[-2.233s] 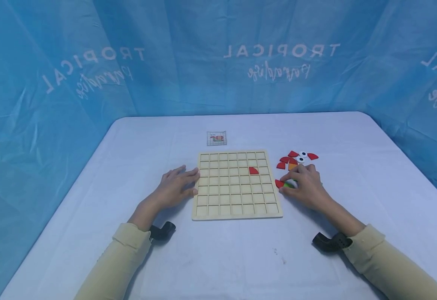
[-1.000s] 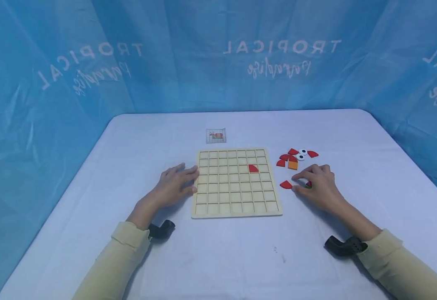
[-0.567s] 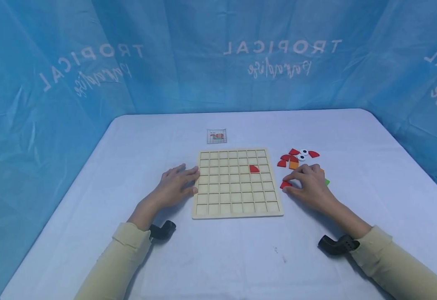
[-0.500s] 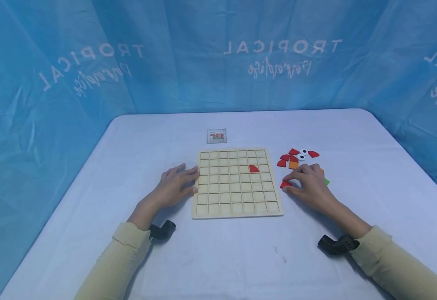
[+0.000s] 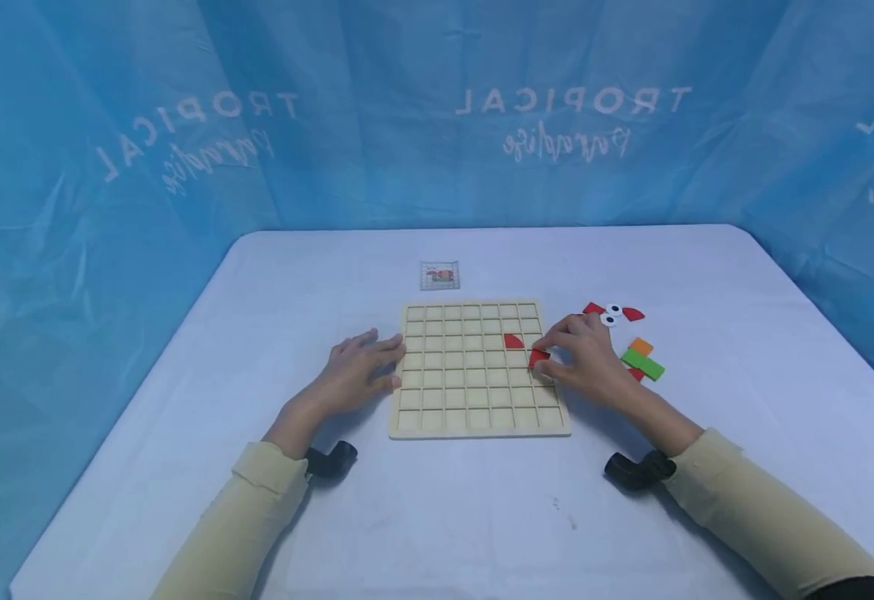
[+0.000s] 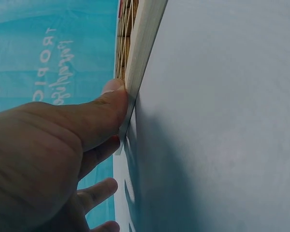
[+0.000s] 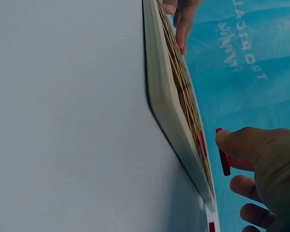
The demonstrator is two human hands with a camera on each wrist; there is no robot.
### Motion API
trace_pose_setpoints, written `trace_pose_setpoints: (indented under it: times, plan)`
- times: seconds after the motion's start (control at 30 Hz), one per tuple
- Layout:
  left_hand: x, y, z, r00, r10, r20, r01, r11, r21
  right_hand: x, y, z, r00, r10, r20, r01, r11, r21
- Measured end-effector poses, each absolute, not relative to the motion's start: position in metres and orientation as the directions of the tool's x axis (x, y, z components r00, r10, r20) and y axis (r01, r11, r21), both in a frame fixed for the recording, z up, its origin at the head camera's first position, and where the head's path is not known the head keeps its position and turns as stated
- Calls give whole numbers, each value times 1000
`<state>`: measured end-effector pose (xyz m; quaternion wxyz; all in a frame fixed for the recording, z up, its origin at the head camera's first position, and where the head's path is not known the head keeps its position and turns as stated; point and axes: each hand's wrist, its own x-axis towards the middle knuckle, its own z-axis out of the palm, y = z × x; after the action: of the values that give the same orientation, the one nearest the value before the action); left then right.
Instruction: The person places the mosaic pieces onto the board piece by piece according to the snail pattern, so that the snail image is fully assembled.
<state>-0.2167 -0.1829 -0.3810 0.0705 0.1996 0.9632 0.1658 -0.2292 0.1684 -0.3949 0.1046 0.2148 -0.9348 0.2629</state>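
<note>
A wooden grid board (image 5: 407, 425) lies on the white table, with one red quarter-circle tile (image 5: 513, 341) in a cell towards its right side. My right hand (image 5: 590, 358) pinches another red quarter-circle tile (image 5: 538, 357) between thumb and finger at the board's right side. In the right wrist view, that held tile (image 7: 224, 154) stands on edge, raised above the board's surface. My left hand (image 5: 354, 371) rests at the board's left edge, fingers spread. The left wrist view shows its thumb touching the board's edge (image 6: 142, 53).
Right of the board lie green tiles (image 5: 642, 364), an orange tile (image 5: 641, 346), red tiles (image 5: 633, 314) and eye tiles (image 5: 614, 310); my right hand hides others. Behind the board lies a small gridded picture card (image 5: 440, 276). A blue printed curtain (image 5: 407, 125) surrounds the table.
My right hand first shifted right with the green tiles and left them there. It then took the red quarter-circle tile and carried it left to the board. The left hand stayed put.
</note>
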Motion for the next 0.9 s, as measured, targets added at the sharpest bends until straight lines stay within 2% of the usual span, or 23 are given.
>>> trace_pose_setpoints:
  times: [0.27, 0.53, 0.9]
  plan:
    - [-217, -180, -383, -907, 410, -92, 359, 870, 338, -239, 155, -400, -906, -351, 235, -422, 771, -477]
    - [-216, -181, -384, -906, 417, -77, 371, 868, 329, -242, 151, -404, -900, -371, 227, -435, 774, -460]
    - [-216, -181, -380, -916, 393, -86, 350, 883, 312, -240, 156, -404, -943, -269, 198, -334, 778, -533]
